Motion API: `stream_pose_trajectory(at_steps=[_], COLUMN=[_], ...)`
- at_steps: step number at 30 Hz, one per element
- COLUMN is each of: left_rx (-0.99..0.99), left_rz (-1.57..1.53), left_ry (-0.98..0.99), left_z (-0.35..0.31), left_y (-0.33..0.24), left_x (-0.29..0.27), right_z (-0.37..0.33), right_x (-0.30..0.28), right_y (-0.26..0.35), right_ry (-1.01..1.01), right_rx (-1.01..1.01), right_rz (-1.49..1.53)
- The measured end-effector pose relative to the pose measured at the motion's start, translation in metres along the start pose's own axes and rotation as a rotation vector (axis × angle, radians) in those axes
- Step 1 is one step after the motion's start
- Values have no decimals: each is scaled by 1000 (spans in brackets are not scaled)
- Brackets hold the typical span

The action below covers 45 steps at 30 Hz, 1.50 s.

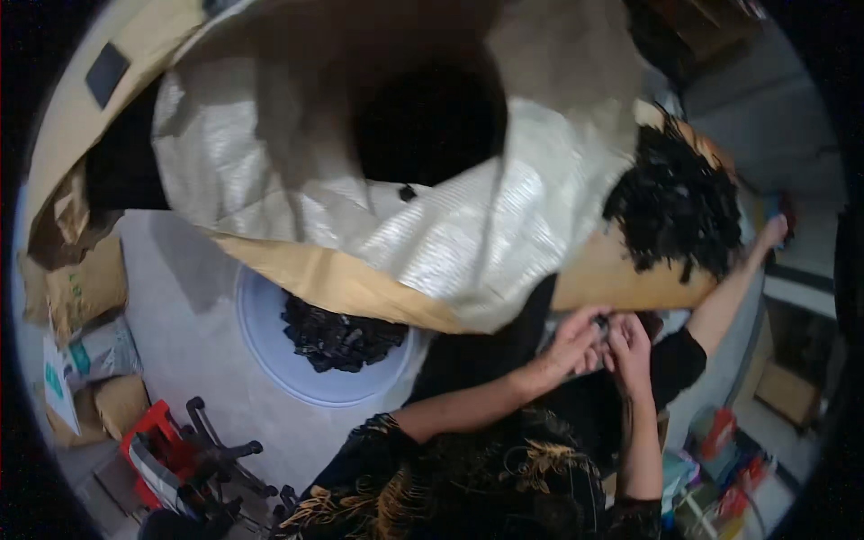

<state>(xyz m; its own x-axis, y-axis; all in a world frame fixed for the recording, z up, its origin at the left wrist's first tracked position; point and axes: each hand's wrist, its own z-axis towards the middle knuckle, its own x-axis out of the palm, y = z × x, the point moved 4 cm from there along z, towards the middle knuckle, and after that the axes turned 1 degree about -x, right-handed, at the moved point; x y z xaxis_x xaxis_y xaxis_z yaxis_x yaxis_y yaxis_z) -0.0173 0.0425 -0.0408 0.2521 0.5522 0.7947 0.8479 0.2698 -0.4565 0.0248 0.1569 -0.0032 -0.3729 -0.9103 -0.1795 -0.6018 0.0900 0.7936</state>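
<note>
My left hand [573,346] and my right hand [630,349] meet in front of me, fingers pinched together around a small black piece [600,321]. Its exact kind is too small to make out. Just beyond them, a tangled heap of black strip-like parts [679,202] lies on a tan-orange surface [594,274]. To the left, a pale blue basin [328,394] on the floor holds many loose black pieces [346,337]. A large woven sack [432,243], white inside and brown outside, gapes open ahead, and its inside is dark.
One black bit [407,192] rests on the sack's inner lining. Brown packages [85,288] stand at far left, above a red-and-black wheeled item [175,450]. A bare leg [733,292] stretches out at right. Colourful items [720,450] crowd the lower right.
</note>
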Motion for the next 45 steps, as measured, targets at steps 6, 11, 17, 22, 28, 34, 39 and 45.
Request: stream_pose_trajectory(at_steps=[6, 11, 17, 22, 28, 34, 39, 45], left_rx=[-20, 35, 35, 150, 103, 118, 328, 460], left_rz=[-109, 329, 533, 793, 805, 874, 993, 1177], left_ry=[162, 205, 332, 146, 16, 3, -43, -137], left_z=[-9, -3, -7, -8, -7, -3, 0, -1], left_y=[-12, -5, 18, 19, 15, 12, 12, 6], left_x=[6, 10, 14, 17, 13, 11, 6, 8], right_z=[1, -7, -24, -24, -37, -30, -27, -17], right_x=[9, -12, -23, -20, -5, 2, 4, 9], right_y=[8, -3, -17, -44, -56, -58, -54, -51], right_ry=[226, 202, 201, 79, 151, 152, 174, 190], right_rx=[9, -11, -124, -202, -41, -74, -70, -41], right_rz=[-13, 24, -1, 38, 348, 326, 342, 306])
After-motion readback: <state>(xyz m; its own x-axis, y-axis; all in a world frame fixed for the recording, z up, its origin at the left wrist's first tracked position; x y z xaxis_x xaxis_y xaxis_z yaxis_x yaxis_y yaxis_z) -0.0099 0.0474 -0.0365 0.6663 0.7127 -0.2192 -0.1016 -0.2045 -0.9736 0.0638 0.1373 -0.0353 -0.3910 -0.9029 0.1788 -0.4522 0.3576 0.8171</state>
